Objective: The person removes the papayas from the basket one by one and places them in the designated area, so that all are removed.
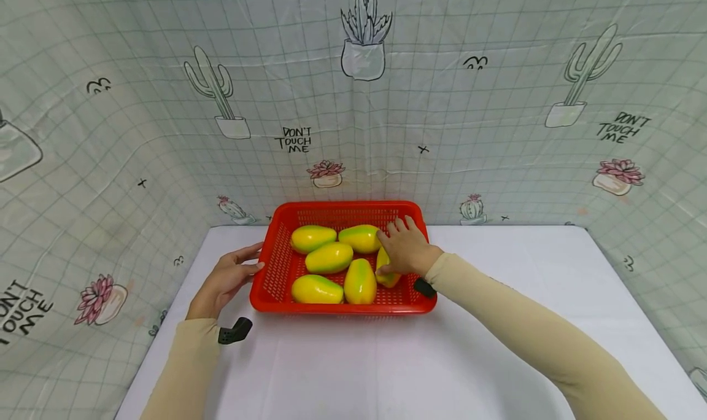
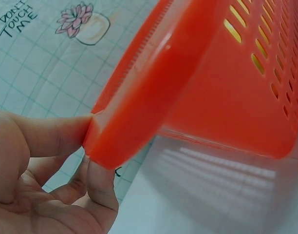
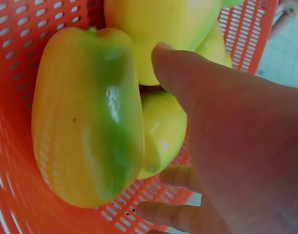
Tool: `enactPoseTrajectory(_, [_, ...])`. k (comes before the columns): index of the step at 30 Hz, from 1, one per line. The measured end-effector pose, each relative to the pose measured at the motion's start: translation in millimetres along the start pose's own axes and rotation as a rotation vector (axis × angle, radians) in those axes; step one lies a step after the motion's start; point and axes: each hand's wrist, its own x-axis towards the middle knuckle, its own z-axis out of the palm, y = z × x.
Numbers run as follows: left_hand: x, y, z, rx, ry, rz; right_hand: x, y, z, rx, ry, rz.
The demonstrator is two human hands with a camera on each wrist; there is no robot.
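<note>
A red plastic basket [image 1: 342,307] with perforated walls stands on the table, holding several glossy yellow-green papayas [image 1: 328,258]. At its left end my left hand [image 1: 229,279] pinches the rim [image 2: 134,122] between thumb and fingers. My right hand [image 1: 407,249] reaches into the right side, fingers spread above the rightmost papaya [image 1: 388,279], which it partly hides. In the right wrist view the thumb [image 3: 176,68] lies against or just over one papaya [image 3: 144,34], and whether it touches cannot be told. Another large papaya [image 3: 85,117] lies by the basket wall.
A white cloth [image 1: 353,365] covers the table. Behind and at both sides hangs a grid-patterned curtain [image 1: 386,119] printed with cacti and lettering, close behind the basket's far rim. A black wrist device [image 1: 235,331] sits at my left wrist, another [image 1: 424,287] at my right.
</note>
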Motion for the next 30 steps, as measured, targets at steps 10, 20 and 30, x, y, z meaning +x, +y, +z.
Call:
enactPoseTrajectory(10, [1.5,-0.2,2.3,-0.015,0.005,0.003,1.9,-3,2,0.038,-0.055,0.032])
enactPoseTrajectory(20, [2.2,-1.0,2.2,-0.033,0.002,0.015,-0.2,-7,4,0.102,-0.095,0.039])
enactPoseTrajectory(30, [1.1,-1.1,2.4,-0.023,0.007,0.011,-2.1,-11,5,0.1,-0.121,0.042])
